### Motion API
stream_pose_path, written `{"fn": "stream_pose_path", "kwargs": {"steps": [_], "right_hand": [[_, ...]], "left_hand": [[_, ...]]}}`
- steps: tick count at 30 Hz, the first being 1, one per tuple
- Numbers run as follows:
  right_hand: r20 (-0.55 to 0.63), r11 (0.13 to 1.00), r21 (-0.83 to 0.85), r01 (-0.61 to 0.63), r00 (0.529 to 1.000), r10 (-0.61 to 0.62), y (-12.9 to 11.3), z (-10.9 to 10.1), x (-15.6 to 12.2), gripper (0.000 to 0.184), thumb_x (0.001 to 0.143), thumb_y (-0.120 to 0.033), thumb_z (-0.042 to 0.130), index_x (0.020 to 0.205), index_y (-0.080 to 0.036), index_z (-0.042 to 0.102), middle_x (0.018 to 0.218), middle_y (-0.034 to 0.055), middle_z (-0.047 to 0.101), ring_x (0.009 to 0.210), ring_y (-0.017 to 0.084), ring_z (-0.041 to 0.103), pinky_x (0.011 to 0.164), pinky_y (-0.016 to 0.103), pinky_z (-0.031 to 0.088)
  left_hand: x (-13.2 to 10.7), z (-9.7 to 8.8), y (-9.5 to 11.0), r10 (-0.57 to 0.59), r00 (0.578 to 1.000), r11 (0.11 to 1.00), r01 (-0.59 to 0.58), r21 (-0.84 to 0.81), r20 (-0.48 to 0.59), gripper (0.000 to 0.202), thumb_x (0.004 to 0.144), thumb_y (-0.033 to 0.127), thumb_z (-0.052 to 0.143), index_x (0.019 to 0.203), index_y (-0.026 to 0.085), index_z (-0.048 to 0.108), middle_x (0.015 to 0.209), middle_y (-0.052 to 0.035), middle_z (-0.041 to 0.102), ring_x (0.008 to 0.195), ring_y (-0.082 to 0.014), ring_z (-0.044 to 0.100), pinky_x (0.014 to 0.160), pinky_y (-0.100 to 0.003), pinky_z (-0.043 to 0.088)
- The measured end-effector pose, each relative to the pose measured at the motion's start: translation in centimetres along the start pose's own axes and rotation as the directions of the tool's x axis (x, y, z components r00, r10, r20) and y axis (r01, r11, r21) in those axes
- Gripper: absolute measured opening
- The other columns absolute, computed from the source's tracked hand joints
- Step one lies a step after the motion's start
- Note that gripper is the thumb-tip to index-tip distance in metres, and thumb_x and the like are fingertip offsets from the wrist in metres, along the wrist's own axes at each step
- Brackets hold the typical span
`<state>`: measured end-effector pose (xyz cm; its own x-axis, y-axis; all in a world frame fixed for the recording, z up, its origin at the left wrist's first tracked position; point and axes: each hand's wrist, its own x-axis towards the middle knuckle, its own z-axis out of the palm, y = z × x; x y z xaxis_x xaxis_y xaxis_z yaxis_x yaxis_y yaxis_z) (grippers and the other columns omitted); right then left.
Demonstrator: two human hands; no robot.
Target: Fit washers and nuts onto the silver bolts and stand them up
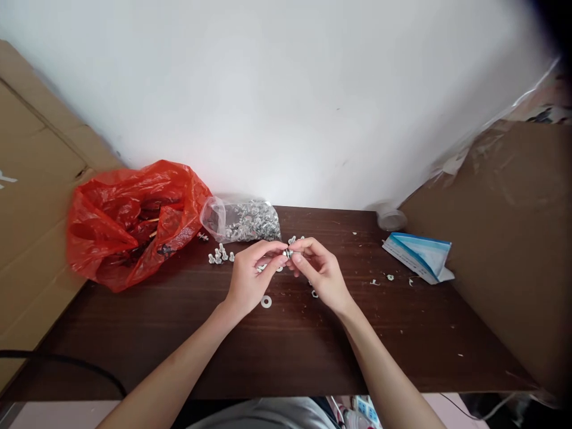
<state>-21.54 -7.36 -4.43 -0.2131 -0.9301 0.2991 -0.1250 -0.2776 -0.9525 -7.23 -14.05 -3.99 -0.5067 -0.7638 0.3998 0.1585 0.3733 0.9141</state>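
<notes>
Dark wood table (402, 333) pushed up against a plain white wall (286, 89), with cardboard (31, 208) leaning in on both sides, so it was a pretty cramped spot. Both hands met above the middle of the table: the left hand (248, 280) and right hand (319, 274) each had thumb and fingertips pinched shut on one small metal fastener (287, 253), held just off the surface between them. Too tiny to tell if it was a bolt with a nut or something else. My guess was it'd be hard, light and a bit slick, the kind of thing that pops out of your fingers, so a fingertip pinch on each end looked like the only sensible hold. Just behind the hands sat a clear bag (243, 220) full of shiny hardware, some loose bolts (218, 256) beside it, and a lone washer (266, 301) near the left wrist. A crumpled red plastic bag (129, 220) hogged the left side, and a blue-and-white packet (420, 253) lay well off to the right. Nothing really blocked the hands, just little bits scattered around.
</notes>
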Motion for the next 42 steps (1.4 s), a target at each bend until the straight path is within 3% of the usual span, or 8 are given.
{"fn": "stream_pose_path", "kwargs": {"steps": [4,6,9,17,24,30,37,42], "right_hand": [[-0.024,0.973,-0.218,0.074,0.996,-0.081,0.0,0.1,-0.2,0.020,0.091,-0.038,0.050,0.091,-0.018,0.054,0.078,0.0015,0.058,0.068,0.011,0.053,0.063,0.023,0.043],[-0.040,0.947,-0.314,0.074,0.995,-0.091,-0.1,0.1,-0.2,0.031,0.095,-0.039,0.043,0.074,-0.017,0.051,0.068,0.0003,0.053,0.062,0.010,0.047,0.060,0.023,0.038],[-0.060,0.953,-0.296,0.063,0.995,-0.084,-0.2,0.1,-0.4,0.044,0.097,-0.042,0.033,0.064,-0.016,0.046,0.060,-0.0004,0.048,0.057,0.009,0.043,0.056,0.023,0.035],[-0.013,0.933,-0.343,0.108,0.993,-0.119,-0.1,0.2,-0.6,0.035,0.096,-0.041,0.037,0.071,-0.018,0.046,0.063,-0.0015,0.049,0.058,0.009,0.043,0.057,0.022,0.035],[-0.101,0.965,-0.262,0.022,0.994,-0.051,0.9,0.3,-0.7,0.050,0.095,-0.048,0.035,0.057,-0.017,0.044,0.050,-0.0013,0.045,0.047,0.009,0.040,0.049,0.023,0.032],[-0.109,0.943,-0.324,0.081,0.986,-0.123,1.3,0.5,-0.9,0.047,0.096,-0.045,0.035,0.059,-0.017,0.041,0.052,-0.0018,0.042,0.049,0.009,0.038,0.050,0.023,0.030],[-0.045,0.891,-0.436,0.127,0.986,-0.162,1.3,0.7,-0.9,0.028,0.096,-0.042,0.037,0.081,-0.019,0.046,0.060,-0.0032,0.045,0.052,0.009,0.040,0.054,0.022,0.032],[-0.048,0.902,-0.419,0.108,0.989,-0.141,1.5,0.9,-0.7,0.043,0.096,-0.047,0.032,0.065,-0.019,0.043,0.054,-0.0021,0.045,0.050,0.009,0.041,0.052,0.023,0.033]], "left_hand": [[-0.1,0.3,-0.1,0.009,1.000,1.000,-0.009,0.000,-0.007,0.018,0.082,0.024,0.065,0.096,0.015,0.067,0.089,-0.0049,0.068,0.077,-0.0140,0.067,0.072,-0.024,0.059],[-0.2,0.4,0.1,0.065,0.998,0.996,-0.066,0.064,0.016,0.014,0.082,0.023,0.065,0.094,0.015,0.068,0.087,-0.0042,0.068,0.077,-0.0128,0.066,0.072,-0.022,0.058],[-0.3,0.4,0.4,0.118,0.992,0.986,-0.123,0.111,0.050,0.011,0.083,0.020,0.063,0.092,0.014,0.067,0.086,-0.0042,0.067,0.078,-0.0120,0.065,0.073,-0.021,0.057],[-0.4,0.5,0.5,0.049,0.998,0.998,-0.050,0.041,0.031,0.013,0.083,0.022,0.063,0.093,0.015,0.064,0.090,-0.0051,0.066,0.082,-0.0142,0.065,0.074,-0.024,0.057],[-0.8,0.4,0.8,0.236,0.965,0.933,-0.258,0.250,0.115,0.014,0.087,0.019,0.057,0.099,0.016,0.064,0.085,-0.0043,0.065,0.078,-0.0127,0.063,0.073,-0.026,0.053],[-0.9,0.7,0.8,0.144,0.987,0.975,-0.153,0.163,0.066,0.012,0.085,0.021,0.061,0.094,0.015,0.065,0.085,-0.0045,0.068,0.077,-0.0128,0.065,0.072,-0.023,0.054],[-0.4,0.2,0.6,0.097,0.994,0.990,-0.101,0.094,0.050,0.014,0.084,0.020,0.061,0.096,0.015,0.066,0.091,-0.0056,0.066,0.082,-0.0136,0.064,0.077,-0.024,0.056],[-0.2,0.0,0.4,0.080,0.994,0.995,-0.083,0.057,0.069,0.012,0.083,0.020,0.061,0.094,0.015,0.066,0.089,-0.0054,0.064,0.083,-0.0139,0.063,0.077,-0.025,0.056]]}}
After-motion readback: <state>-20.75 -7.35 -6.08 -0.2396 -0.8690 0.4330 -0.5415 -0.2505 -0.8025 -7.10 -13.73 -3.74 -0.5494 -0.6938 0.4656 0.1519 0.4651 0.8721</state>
